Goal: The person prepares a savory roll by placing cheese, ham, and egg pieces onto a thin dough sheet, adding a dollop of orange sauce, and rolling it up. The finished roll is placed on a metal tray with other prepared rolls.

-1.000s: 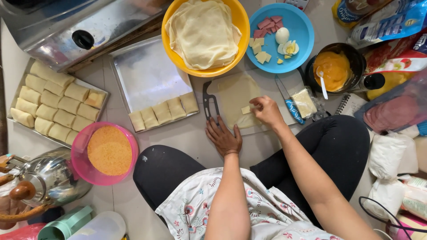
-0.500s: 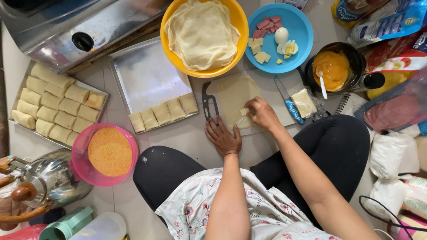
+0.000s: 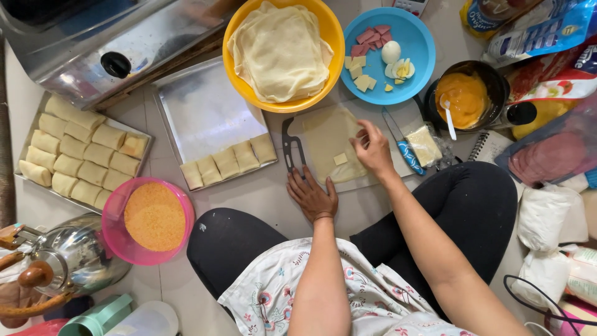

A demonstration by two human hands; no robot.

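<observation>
A: Where's the thin pale square pastry sheet (image 3: pixel 326 140)?

B: Flat on the clear cutting board (image 3: pixel 379 180) on the floor, just below the yellow bowl (image 3: pixel 239 81). Small cheese cube (image 3: pixel 340 159) sits near its lower right corner.

A: Hands?

B: Right hand (image 3: pixel 373 149) is nearer, on the sheet's right edge, fingers curled narrow, seemingly pinching it. Left hand (image 3: pixel 313 196) lies flat, fingers spread, at the board's near edge, holding nothing. Sheet lies left of the right fingers.

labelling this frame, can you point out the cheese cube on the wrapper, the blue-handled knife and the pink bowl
cheese cube (image 3: pixel 340 159), head view, middle of its top face
blue-handled knife (image 3: pixel 410 157), head view, on the blue handle
pink bowl (image 3: pixel 114 205), head view, on its left rim
</observation>
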